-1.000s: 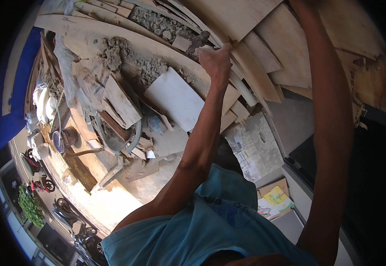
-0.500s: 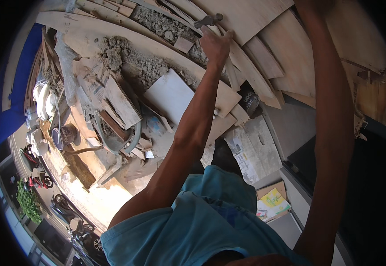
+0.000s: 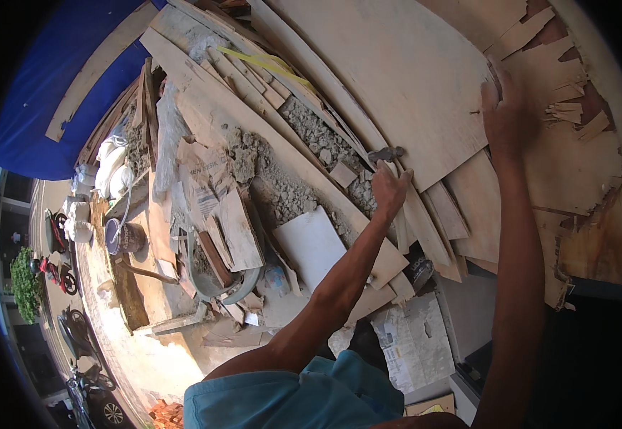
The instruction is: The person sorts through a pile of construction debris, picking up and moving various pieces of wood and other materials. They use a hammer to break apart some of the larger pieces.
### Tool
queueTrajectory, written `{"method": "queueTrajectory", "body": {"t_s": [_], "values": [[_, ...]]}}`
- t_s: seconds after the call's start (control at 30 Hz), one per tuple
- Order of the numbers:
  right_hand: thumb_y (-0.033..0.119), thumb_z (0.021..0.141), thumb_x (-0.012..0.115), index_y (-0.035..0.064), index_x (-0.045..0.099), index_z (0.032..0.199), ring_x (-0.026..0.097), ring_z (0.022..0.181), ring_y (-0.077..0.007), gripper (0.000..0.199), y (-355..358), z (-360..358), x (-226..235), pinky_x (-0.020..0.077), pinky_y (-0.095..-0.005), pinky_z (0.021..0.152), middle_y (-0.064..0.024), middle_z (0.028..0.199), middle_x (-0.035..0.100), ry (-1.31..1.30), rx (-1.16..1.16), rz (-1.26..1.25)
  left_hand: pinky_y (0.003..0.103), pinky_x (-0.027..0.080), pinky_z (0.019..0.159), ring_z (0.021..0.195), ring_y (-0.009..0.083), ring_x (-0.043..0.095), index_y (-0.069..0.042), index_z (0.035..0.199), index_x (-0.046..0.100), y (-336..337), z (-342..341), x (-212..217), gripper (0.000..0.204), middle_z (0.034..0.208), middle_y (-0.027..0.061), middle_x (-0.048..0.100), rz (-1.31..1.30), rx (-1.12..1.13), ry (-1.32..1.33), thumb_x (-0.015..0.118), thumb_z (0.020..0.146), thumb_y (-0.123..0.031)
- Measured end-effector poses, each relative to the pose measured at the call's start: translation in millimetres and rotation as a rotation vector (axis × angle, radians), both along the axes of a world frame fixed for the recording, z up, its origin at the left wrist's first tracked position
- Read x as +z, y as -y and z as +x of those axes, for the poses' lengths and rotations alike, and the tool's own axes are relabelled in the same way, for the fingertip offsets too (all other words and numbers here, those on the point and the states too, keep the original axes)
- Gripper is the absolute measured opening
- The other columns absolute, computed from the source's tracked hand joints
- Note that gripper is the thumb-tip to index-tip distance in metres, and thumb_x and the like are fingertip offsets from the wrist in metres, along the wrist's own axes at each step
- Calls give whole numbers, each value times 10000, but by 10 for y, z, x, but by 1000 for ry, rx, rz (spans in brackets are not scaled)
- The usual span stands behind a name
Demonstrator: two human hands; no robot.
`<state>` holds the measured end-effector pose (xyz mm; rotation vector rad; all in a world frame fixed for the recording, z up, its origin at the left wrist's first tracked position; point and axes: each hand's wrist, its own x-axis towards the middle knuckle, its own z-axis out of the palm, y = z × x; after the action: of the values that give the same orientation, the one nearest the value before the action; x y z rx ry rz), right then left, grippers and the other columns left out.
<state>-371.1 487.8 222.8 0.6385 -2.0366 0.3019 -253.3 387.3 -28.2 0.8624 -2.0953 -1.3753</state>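
Gripping a small dark tool (image 3: 386, 154) with left hand (image 3: 389, 187), fingers closed on its handle, head at plywood sheet (image 3: 404, 79) edge. Right hand (image 3: 505, 118) flat, open, pressing sheet (holding nothing). Sheet lying atop board stack (image 3: 461, 214), rubble (image 3: 282, 182) beside; looks mid-job, sheet not yet freed.

My left hand (image 3: 389, 187) grips a small metal tool (image 3: 386, 154) against the large pale plywood sheet (image 3: 404, 79) leaning on stacked boards

Blue tarp (image 3: 53, 93), bucket (image 3: 121, 236), white tile (image 3: 314, 243), rubble (image 3: 282, 179).
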Motion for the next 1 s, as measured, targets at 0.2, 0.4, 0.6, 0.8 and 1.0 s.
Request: {"method": "queueTrajectory", "body": {"t_s": [0.2, 0.4, 0.6, 0.8, 1.0], "values": [[216, 806, 607, 276, 656, 1148, 642, 781, -267, 351, 56, 29, 22, 522, -407, 653, -34, 906, 662, -15, -2, -44, 520, 468, 668, 735, 467, 608, 55, 917, 469, 128, 103, -69, 476, 742, 288, 597, -10, -85, -3, 753, 758, -292], [232, 822, 613, 286, 655, 1147, 650, 767, -256, 331, 40, 13, -18, 525, -399, 648, -18, 901, 667, -38, -48, -7, 471, 483, 643, 694, 409, 630, 55, 943, 482, 111, 714, -120, 424, 760, 258, 601, 186, -237, -29, 713, 795, -268], [289, 852, 623, 287, 650, 1172, 665, 819, -249, 322, -20, -14, 1, 526, -385, 657, -29, 938, 683, -40, 24, 4, 321, 488, 472, 521, 184, 595, 38, 1010, 486, 284, 1847, -30, 378, 730, 111, 584, 461, -296, 73, 655, 854, -262], [534, 900, 518, 229, 659, 1167, 672, 872, -310, 429, -100, -330, -205, 542, -427, 713, -84, 990, 693, -74, -138, 153, 247, 408, 371, 506, 75, 512, -61, 942, 488, 753, 2802, -517, 289, 701, 17, 533, 538, 15, 115, 628, 871, -303], [482, 918, 528, 183, 650, 1176, 687, 716, -304, 413, -115, -482, -240, 547, -412, 635, -86, 856, 714, 4, -415, 313, 437, 489, 615, 677, 348, 617, -9, 966, 499, 1259, 3247, -1300, 364, 754, 180, 613, -96, 233, 379, 672, 814, -291]]}}
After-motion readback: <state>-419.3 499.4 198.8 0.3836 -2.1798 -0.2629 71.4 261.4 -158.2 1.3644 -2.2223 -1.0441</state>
